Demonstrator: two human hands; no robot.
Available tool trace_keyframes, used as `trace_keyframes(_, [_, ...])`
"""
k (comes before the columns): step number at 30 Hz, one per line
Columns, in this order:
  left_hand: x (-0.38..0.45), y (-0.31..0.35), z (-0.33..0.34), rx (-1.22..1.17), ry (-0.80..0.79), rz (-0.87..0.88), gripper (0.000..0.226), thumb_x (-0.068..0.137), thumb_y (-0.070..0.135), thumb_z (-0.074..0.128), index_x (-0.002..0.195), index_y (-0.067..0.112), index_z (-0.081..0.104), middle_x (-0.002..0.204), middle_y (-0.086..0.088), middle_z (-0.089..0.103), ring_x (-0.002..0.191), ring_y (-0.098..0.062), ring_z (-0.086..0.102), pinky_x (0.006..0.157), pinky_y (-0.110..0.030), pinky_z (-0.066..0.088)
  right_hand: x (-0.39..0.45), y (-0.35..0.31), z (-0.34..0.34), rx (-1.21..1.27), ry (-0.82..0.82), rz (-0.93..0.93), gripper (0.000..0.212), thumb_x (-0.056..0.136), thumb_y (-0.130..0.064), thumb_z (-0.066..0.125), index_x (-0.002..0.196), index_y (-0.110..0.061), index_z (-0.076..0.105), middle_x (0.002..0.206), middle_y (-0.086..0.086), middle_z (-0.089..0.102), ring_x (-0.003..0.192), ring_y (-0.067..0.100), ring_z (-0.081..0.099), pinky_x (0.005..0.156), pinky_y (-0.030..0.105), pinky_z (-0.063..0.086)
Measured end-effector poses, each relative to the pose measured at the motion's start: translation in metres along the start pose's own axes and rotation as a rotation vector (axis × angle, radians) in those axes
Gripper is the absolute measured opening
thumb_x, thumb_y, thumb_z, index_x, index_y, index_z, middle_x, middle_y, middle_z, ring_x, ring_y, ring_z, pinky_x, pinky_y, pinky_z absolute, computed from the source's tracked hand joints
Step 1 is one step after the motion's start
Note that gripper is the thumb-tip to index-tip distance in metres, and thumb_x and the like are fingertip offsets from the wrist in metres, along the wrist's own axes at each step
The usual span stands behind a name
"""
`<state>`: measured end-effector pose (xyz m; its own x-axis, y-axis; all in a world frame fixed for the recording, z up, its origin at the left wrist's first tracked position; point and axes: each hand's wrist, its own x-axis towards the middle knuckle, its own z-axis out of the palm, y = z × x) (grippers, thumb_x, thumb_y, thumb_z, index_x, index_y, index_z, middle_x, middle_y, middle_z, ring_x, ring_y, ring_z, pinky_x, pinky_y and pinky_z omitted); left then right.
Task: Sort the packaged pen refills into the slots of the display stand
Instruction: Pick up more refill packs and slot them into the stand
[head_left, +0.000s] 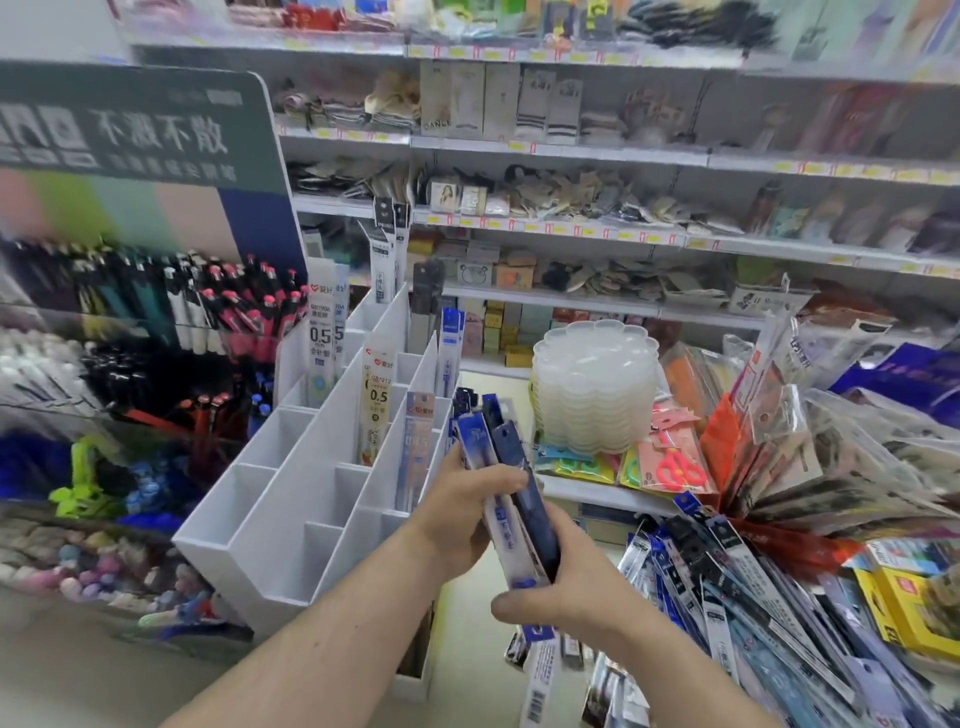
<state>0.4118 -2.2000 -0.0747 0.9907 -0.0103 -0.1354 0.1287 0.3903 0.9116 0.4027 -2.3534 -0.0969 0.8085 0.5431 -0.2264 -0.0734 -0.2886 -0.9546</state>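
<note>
A bundle of dark blue refill packs (511, 488) is held slanted in front of me by both hands. My left hand (462, 512) grips its upper part, fingers curled over the top. My right hand (566, 587) grips the lower end from below. Just left of the bundle stands the white tiered display stand (291, 499) with several divided slots; some rear slots hold upright refill packs (376, 400), the front ones show nothing inside. A large loose heap of refill packs (727, 587) lies at the lower right.
A stack of clear scalloped trays (595, 384) sits behind the bundle, with packaged scissors (670, 462) beside it. Pens in racks (208, 312) fill the left under a green sign. Store shelves of goods (571, 208) line the back. A yellow box (909, 608) lies far right.
</note>
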Motion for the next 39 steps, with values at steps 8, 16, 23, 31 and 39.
trace_keyframes(8, [-0.007, 0.005, 0.000, 0.160, 0.018, -0.052, 0.066, 0.068, 0.022, 0.079, 0.129, 0.011, 0.056, 0.114, -0.015, 0.071, 0.105, -0.031, 0.069, 0.090, -0.043, 0.055, 0.000, -0.013, 0.015, 0.035, 0.293, 0.053, 0.024, 0.055, -0.011, 0.071, 0.072, -0.016, 0.054, 0.060, -0.002, 0.049, 0.057, 0.018, 0.043, 0.057, 0.029, 0.037])
trace_keyframes(16, [-0.017, -0.005, 0.005, 0.139, 0.122, -0.165, 0.059, 0.055, 0.007, 0.073, 0.113, 0.006, 0.061, 0.092, -0.018, 0.070, 0.078, -0.030, 0.070, 0.071, -0.045, 0.061, -0.009, -0.025, 0.010, -0.049, -0.020, 0.094, 0.047, 0.063, -0.026, 0.083, 0.103, -0.018, 0.062, 0.082, -0.006, 0.074, 0.072, 0.005, 0.068, 0.067, 0.028, 0.057])
trace_keyframes(23, [-0.023, 0.003, -0.007, 0.165, 0.117, -0.133, 0.058, 0.059, 0.011, 0.073, 0.116, 0.009, 0.061, 0.093, -0.016, 0.071, 0.086, -0.033, 0.070, 0.066, -0.039, 0.056, 0.007, -0.049, -0.021, -0.070, 0.304, -0.036, 0.067, 0.057, -0.072, 0.071, 0.069, -0.007, 0.061, 0.061, 0.001, 0.057, 0.052, 0.013, 0.052, 0.056, 0.030, 0.047])
trace_keyframes(31, [-0.025, 0.026, -0.020, 0.090, 0.024, -0.097, 0.061, 0.065, 0.009, 0.079, 0.123, 0.003, 0.062, 0.108, -0.028, 0.070, 0.095, -0.043, 0.070, 0.079, -0.051, 0.058, 0.025, -0.068, -0.004, 0.234, 0.187, -0.166, 0.018, 0.092, -0.012, 0.069, 0.077, -0.019, 0.077, 0.079, 0.006, 0.076, 0.071, 0.019, 0.073, 0.060, 0.027, 0.056])
trace_keyframes(39, [-0.017, 0.050, -0.035, 0.135, 0.229, -0.002, 0.039, 0.076, -0.005, 0.072, 0.112, 0.004, 0.061, 0.084, -0.017, 0.075, 0.073, -0.032, 0.074, 0.060, -0.042, 0.059, 0.051, -0.067, -0.017, 0.525, 0.412, -0.134, 0.021, 0.095, -0.018, 0.064, 0.075, -0.014, 0.068, 0.058, -0.003, 0.063, 0.052, 0.006, 0.056, 0.049, 0.020, 0.047])
